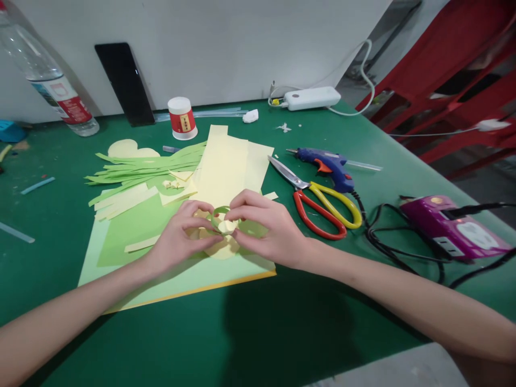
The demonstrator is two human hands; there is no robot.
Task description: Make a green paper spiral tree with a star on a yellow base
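Note:
My left hand point(181, 236) and my right hand point(264, 228) meet over a small paper piece point(223, 223) made of a curled green strip and pale yellow paper. Both hands pinch it with fingertips pressed together. It sits just above a light green sheet point(133, 226) lying on a yellow-edged stack. Cut green strips point(137, 169) and pale yellow sheets point(226, 166) lie just beyond my hands.
Red and yellow scissors point(322, 207) and a blue glue gun point(326, 164) lie to the right. A purple power strip point(455, 228) with black cables sits far right. Behind: a glue jar point(182, 118), water bottle point(48, 75), black phone point(124, 83), white power bank point(312, 98).

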